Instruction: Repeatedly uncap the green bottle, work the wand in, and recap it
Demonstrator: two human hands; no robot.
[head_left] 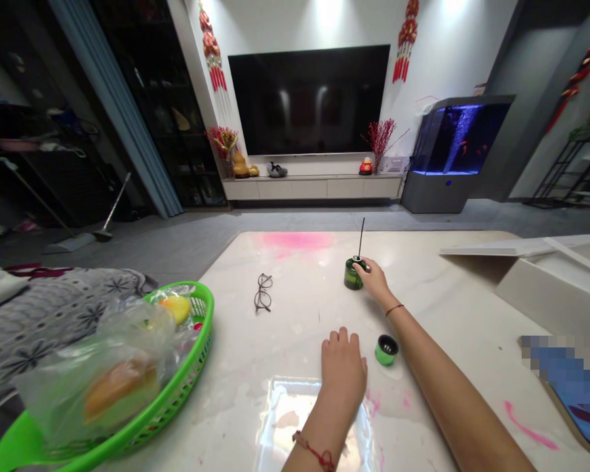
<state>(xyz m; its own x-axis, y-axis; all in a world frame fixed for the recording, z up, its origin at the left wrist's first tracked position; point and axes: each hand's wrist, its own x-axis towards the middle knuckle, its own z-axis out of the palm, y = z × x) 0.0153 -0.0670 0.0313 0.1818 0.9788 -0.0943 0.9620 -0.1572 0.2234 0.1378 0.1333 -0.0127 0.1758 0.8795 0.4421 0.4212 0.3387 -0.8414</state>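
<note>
My right hand (370, 274) is at a dark green glass bottle (353, 275) on the white table, its fingers closed at the bottle's neck. One thin black stick (362, 237) stands up out of the bottle. My left hand (343, 359) rests on the tabletop nearer to me, with its fingers bent and close together; whether anything is under them is hidden. Just right of it sits a small green cap (386, 351) with a dark hollow inside. A pair of glasses (263, 293) lies left of the bottle.
A green basket (205, 328) with bagged bread and a yellow item stands at the left. At the right are a white box (555, 288) and a blue phone-like object (570, 393). A shiny clear sheet (285, 419) lies under my left forearm on the table (236, 354).
</note>
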